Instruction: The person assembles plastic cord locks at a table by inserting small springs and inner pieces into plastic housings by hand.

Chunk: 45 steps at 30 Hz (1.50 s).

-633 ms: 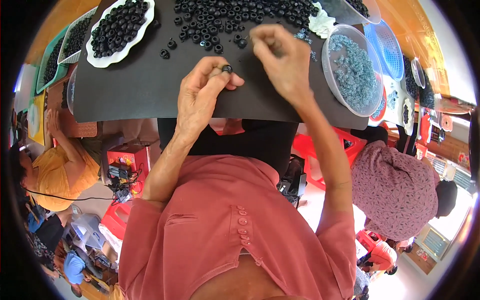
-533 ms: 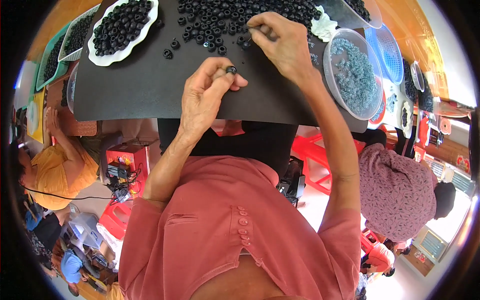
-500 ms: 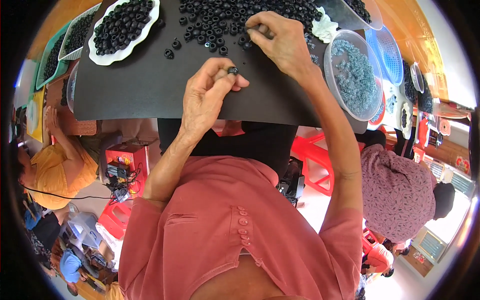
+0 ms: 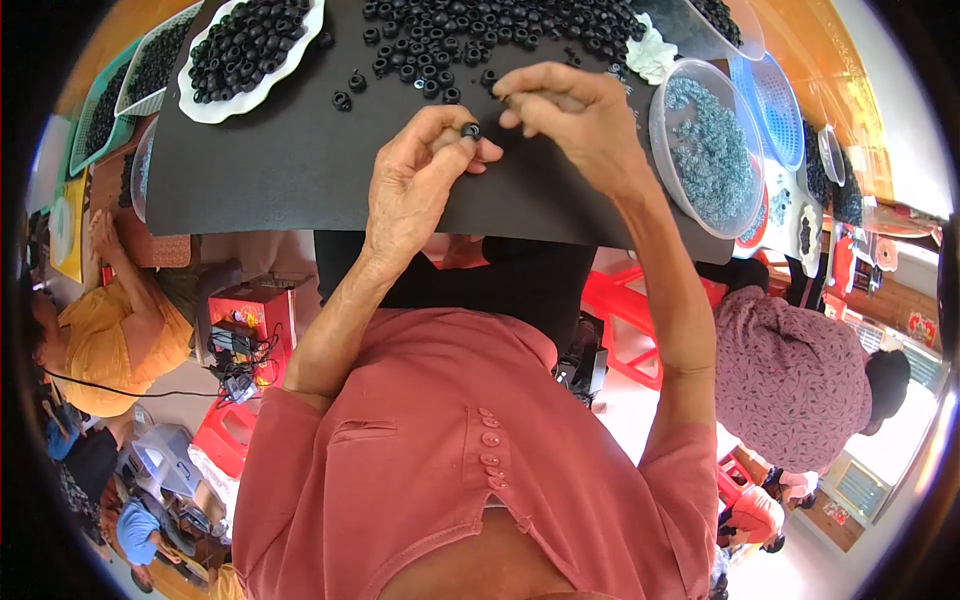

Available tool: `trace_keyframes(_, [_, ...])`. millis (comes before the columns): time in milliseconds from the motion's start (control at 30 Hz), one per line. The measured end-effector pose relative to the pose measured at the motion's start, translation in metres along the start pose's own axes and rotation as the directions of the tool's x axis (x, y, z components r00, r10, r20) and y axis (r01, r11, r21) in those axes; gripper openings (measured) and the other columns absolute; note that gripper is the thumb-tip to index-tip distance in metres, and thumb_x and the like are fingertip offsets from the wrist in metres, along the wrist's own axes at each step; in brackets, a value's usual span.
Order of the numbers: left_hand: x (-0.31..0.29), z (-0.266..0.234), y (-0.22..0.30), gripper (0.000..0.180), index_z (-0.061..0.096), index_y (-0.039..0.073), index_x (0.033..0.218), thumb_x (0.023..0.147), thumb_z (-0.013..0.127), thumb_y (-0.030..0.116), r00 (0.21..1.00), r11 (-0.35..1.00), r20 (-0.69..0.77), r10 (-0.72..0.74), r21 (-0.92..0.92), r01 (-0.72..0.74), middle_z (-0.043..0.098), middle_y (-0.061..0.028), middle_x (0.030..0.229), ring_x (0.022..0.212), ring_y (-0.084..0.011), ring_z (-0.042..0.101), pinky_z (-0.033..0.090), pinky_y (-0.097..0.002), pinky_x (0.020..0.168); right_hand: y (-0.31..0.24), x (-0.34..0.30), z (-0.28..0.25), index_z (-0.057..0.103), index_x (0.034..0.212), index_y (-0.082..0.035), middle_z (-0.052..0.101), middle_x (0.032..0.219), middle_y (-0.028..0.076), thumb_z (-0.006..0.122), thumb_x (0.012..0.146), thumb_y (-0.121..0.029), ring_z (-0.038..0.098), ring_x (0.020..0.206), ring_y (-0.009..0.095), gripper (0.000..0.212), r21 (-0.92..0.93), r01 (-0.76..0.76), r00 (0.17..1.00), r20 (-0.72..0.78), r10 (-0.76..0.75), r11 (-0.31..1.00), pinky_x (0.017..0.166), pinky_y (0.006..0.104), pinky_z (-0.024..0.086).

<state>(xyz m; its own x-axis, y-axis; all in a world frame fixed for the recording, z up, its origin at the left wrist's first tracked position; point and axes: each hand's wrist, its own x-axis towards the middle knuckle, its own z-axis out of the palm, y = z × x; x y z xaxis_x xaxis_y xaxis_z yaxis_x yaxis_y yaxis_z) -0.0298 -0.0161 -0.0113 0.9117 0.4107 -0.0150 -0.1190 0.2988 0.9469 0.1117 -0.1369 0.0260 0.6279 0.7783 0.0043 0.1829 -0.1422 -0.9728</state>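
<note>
Between the thumb and fingers of my left hand (image 4: 415,190) is a small black hollow piece (image 4: 471,131), round like a bead, its opening facing up. My right hand (image 4: 585,130) hovers just right of it, over the dark tabletop (image 4: 270,180). Its thumb and fingers are pinched together; a tiny dark bit shows at the tips, too small to name. Beyond both hands spreads a pile of similar black pieces (image 4: 450,45), with two loose ones (image 4: 342,100) to the left.
A white scalloped plate (image 4: 215,112) heaped with black pieces stands at the far left. On the right are a clear tub (image 4: 657,140) of small bluish pieces, a crumpled white tissue (image 4: 650,52) and a blue basket (image 4: 778,110). People sit on both sides.
My right hand has drawn back from the edge of the black pile, toward me and slightly right. My left hand stays nearly in place, still pinching its black piece.
</note>
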Motion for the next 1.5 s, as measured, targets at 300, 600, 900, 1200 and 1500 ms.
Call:
trace_keyframes(300, [0.002, 0.014, -0.004, 0.012, 0.059, -0.002, 0.099, 0.089, 0.053, -0.001, 0.999, 0.997, -0.026, 0.033, 0.074, -0.031, 0.06, -0.0017, 0.083, 0.082, -0.0096, 0.061, 0.049, -0.0224, 0.076, 0.015, -0.029, 0.01, 0.067, 0.102, 0.002, 0.067, 0.093, 0.005, 0.06, 0.088, 0.002, 0.062, 0.083, 0.009, 0.016, 0.17, 0.024, 0.999, -0.037, -0.018, 0.985, 0.078, 0.0223, 0.051])
trace_keyframes(600, [0.008, 0.011, -0.001, 0.014, 0.06, -0.002, 0.099, 0.087, 0.054, -0.001, 1.0, 0.995, 0.0, -0.028, 0.101, 0.027, 0.062, -0.0019, 0.082, 0.079, -0.0097, 0.061, 0.049, -0.022, 0.075, 0.015, -0.031, 0.021, 0.067, 0.097, 0.002, 0.068, 0.083, 0.005, 0.06, 0.084, 0.004, 0.065, 0.071, 0.01, 0.015, 0.19, 0.142, 0.975, -0.195, -0.105, 0.971, 0.066, 0.0221, 0.052])
trace_keyframes(900, [0.016, 0.004, -0.007, 0.018, 0.06, -0.004, 0.105, 0.088, 0.056, 0.004, 0.983, 0.97, 0.073, -0.17, -0.162, 0.18, 0.068, -0.0088, 0.086, 0.078, -0.0115, 0.062, 0.051, -0.0245, 0.076, 0.017, -0.032, 0.025, 0.066, 0.098, 0.003, 0.065, 0.085, 0.006, 0.056, 0.087, 0.008, 0.063, 0.07, 0.011, 0.016, 0.226, 0.2, 0.968, -0.196, -0.157, 0.953, 0.066, 0.0234, 0.052])
trace_keyframes(1200, [0.012, 0.01, -0.003, 0.016, 0.061, -0.003, 0.103, 0.089, 0.055, 0.002, 0.995, 0.997, 0.079, -0.056, 0.053, 0.052, 0.068, -0.0065, 0.085, 0.077, -0.0089, 0.061, 0.05, -0.0228, 0.076, 0.015, -0.03, 0.019, 0.068, 0.093, 0.002, 0.066, 0.093, 0.008, 0.059, 0.083, 0.008, 0.064, 0.074, 0.012, 0.015, -0.001, 0.307, 0.936, -0.178, -0.303, 0.952, 0.068, 0.0234, 0.053])
trace_keyframes(1500, [0.017, 0.011, -0.009, 0.016, 0.062, -0.003, 0.101, 0.089, 0.055, 0.004, 0.988, 0.989, 0.076, -0.136, -0.042, 0.14, 0.066, -0.0049, 0.084, 0.078, -0.0087, 0.06, 0.049, -0.0222, 0.076, 0.026, -0.035, 0.028, 0.068, 0.098, 0.001, 0.063, 0.096, 0.008, 0.062, 0.083, 0.006, 0.063, 0.08, 0.013, 0.017, 0.19, 0.256, 0.944, -0.259, -0.203, 0.948, 0.071, 0.0241, 0.052])
